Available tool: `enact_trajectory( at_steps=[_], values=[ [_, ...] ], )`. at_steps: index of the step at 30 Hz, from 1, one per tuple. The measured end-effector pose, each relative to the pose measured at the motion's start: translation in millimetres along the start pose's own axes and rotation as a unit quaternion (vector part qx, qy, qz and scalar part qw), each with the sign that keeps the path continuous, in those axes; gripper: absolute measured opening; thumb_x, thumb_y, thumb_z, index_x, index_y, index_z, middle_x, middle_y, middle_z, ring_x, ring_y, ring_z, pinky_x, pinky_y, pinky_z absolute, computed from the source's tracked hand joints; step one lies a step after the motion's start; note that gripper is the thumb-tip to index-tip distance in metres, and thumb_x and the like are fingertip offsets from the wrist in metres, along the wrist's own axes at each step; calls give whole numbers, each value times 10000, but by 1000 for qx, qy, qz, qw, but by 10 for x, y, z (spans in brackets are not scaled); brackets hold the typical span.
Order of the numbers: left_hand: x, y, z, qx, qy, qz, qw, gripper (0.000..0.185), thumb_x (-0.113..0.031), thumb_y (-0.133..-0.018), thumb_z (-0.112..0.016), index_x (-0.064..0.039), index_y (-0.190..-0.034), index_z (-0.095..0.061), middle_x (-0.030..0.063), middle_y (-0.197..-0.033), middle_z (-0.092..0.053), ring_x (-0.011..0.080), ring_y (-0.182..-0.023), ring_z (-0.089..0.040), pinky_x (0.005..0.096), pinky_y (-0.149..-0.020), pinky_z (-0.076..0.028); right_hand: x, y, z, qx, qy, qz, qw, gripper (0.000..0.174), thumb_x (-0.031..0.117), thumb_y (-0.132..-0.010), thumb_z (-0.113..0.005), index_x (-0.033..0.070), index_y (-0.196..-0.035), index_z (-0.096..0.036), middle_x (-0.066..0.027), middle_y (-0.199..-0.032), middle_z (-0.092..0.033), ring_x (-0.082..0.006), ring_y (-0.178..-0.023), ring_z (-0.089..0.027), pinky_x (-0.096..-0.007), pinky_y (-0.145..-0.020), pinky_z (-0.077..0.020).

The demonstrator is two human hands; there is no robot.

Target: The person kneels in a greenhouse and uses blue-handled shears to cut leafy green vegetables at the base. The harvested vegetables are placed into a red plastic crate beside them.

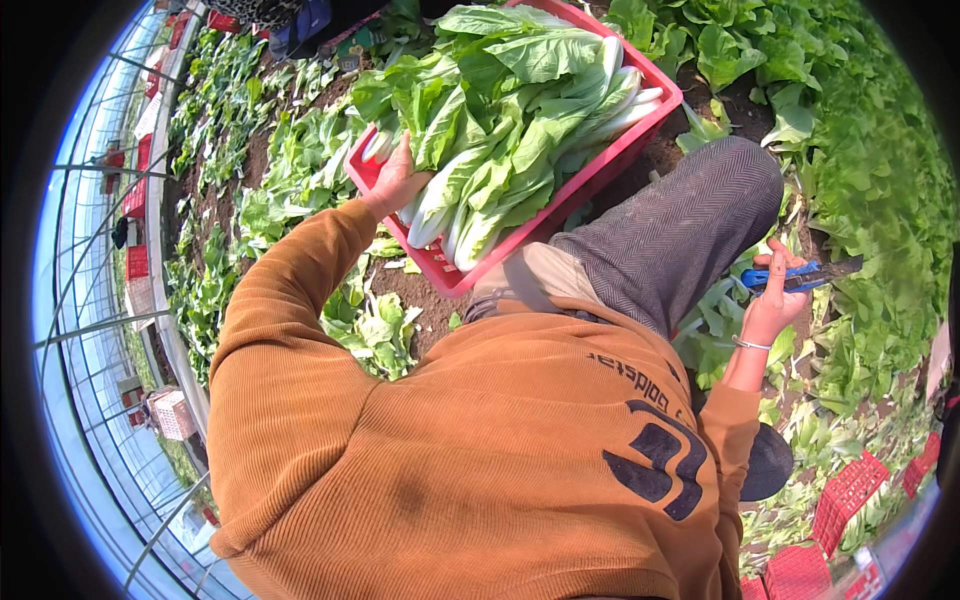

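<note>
A red plastic crate point(671, 96) stands before me, heaped with leafy greens point(517, 112) with white stalks. My left hand point(400, 180) reaches inside the crate's left end and touches the leaves. Some of its fingers are hidden, so whether it grips a stalk is unclear. Off to the right, beyond my bent knee, my right hand point(776, 296) holds a blue utility knife point(799, 277). The knife's long dark blade points right, above the growing plants and apart from the crate.
Dense leafy plants point(862, 187) grow along the right. Cut leaves point(382, 330) lie on the soil left of me. Another person's dark clothing point(300, 30) shows at the top left. Red crates point(847, 499) stand at the lower right, and a greenhouse frame point(97, 247) runs along the left.
</note>
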State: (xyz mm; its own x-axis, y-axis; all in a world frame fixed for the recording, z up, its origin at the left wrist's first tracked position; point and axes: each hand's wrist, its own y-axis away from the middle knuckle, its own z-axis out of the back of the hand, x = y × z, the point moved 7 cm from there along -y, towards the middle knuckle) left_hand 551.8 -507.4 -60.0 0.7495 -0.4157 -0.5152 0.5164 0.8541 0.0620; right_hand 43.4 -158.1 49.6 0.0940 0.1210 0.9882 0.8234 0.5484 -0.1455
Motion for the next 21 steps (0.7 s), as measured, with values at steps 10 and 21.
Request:
enact_trajectory(
  at_steps=[10,21],
  values=[
    [314,-30,-288,77,-104,69,989,964,-272,-780,-699,66,-1468,-114,318,-1356,-404,409,-1280,-422,396,-1080,-357,-80,57,269,-42,-1,-6,999,131,102,-933,-611,43,-949,-495,-173,-1032,-656,-145,-743,-619,-288,-681,-496],
    [-804,-842,1112,-92,-245,-88,961,849,-541,-845,-611,19,-1426,-350,253,-1447,-379,378,-1324,-395,391,-1098,-337,-244,56,611,-116,-9,-48,992,161,103,-925,-625,39,-968,-484,-167,-963,-671,-146,-708,-617,-282,-637,-496]
  ],
)
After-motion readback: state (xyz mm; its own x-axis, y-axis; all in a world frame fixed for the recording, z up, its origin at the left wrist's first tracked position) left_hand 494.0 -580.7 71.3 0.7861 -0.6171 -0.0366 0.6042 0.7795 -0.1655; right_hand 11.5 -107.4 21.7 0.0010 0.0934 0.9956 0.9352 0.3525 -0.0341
